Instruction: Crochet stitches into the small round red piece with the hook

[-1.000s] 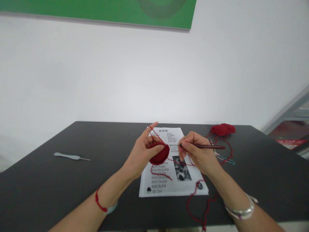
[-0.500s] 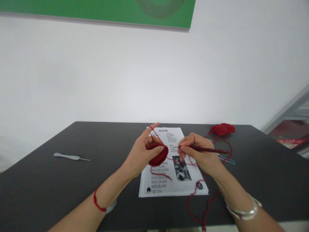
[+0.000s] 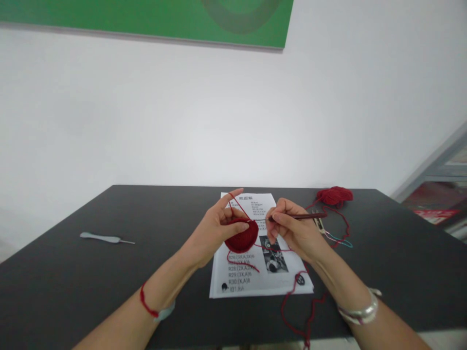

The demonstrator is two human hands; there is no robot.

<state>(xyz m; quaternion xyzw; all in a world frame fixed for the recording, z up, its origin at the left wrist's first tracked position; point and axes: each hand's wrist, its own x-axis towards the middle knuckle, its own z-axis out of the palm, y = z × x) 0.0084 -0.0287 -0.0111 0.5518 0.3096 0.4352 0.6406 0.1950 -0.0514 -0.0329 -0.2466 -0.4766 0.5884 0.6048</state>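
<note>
left grip (image 3: 213,227) is closed on a red crocheted piece (image 3: 242,240), thumb laid over the near face, index finger raised with red yarn (image 3: 241,206) looped about it and running taut down to the upper edge of the work. the piece sits in the middle of my view, held up over the printed sheets (image 3: 260,287), roughly round in outline

right grip (image 3: 292,226) pinches a crochet hook (image 3: 308,216) like a pen, dark handle pointing off to the right, thin metal shaft aimed left. its tip meets the top edge of the work; from where i sit i cannot tell whether it is through a stitch

a loose tail (image 3: 242,265) hangs below the piece, across the printed rows. another strand (image 3: 309,323) curls by the near right corner of the paper and reaches the near edge of the desk (image 3: 164,209)

farther back on the right i note a red yarn bundle (image 3: 334,196), with a pale blue-green loop (image 3: 346,244) nearer, just beyond the right wrist. well apart on the left, a second hook (image 3: 104,237) with a grey handle lies flat, metal end to the right. green board (image 3: 146,22) on the wall above
</note>
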